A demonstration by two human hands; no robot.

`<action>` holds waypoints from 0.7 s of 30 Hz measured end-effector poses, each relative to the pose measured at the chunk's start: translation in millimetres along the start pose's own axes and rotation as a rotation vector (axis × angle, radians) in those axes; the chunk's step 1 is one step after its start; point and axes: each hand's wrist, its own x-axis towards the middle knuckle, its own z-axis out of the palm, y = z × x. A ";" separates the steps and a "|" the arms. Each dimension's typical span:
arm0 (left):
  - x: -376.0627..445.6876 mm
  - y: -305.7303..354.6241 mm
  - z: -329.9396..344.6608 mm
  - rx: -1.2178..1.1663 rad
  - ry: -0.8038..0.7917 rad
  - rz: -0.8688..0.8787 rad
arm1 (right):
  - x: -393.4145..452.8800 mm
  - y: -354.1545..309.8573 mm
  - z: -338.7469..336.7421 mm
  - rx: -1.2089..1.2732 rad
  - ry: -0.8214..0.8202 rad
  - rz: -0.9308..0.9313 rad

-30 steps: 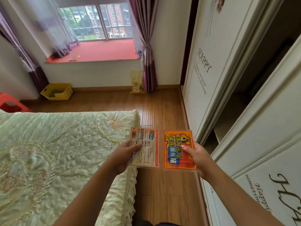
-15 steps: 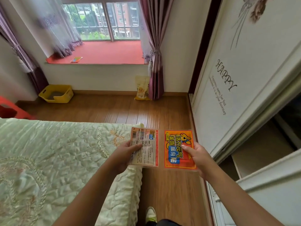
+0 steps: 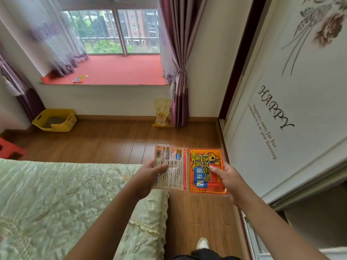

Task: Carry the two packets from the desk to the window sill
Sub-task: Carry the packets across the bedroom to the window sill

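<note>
My left hand (image 3: 148,175) grips a pale packet (image 3: 173,169) whose printed white back faces me. Beside it, my right hand (image 3: 228,180) pinches an orange packet (image 3: 203,169) with yellow and blue lettering. Both packets are held flat at waist height above the wooden floor, side by side and nearly touching. The window sill (image 3: 120,70), covered in red carpet, lies ahead under the window at the far wall.
A bed with a green quilt (image 3: 65,199) fills the left. A white wardrobe door (image 3: 281,109) lines the right. On the floor stand a yellow basket (image 3: 55,120) and a yellow bag (image 3: 162,113) by the purple curtain (image 3: 178,72). A small colourful item (image 3: 80,79) lies on the sill.
The view has advanced along the gap between bed and wardrobe, so the window sill looks closer and larger. Both hands keep the same hold on the packets.
</note>
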 end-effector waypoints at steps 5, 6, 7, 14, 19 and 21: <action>53.6 24.7 -0.5 -0.005 0.018 -0.014 | 62.0 -16.6 -7.2 0.024 -0.021 0.008; 65.6 30.4 0.0 -0.006 0.023 -0.019 | 76.7 -20.9 -9.0 0.029 -0.025 0.011; 78.0 36.3 0.6 -0.004 0.027 -0.027 | 91.8 -25.7 -11.0 0.030 -0.028 0.014; 172.7 99.0 22.7 -0.004 0.052 -0.047 | 195.1 -80.0 -39.8 0.016 -0.070 0.049; 229.3 140.3 30.8 -0.010 0.071 -0.014 | 261.0 -123.6 -54.6 -0.010 -0.125 0.054; 246.0 151.1 29.6 -0.023 0.074 -0.010 | 284.1 -136.0 -54.7 -0.017 -0.131 0.047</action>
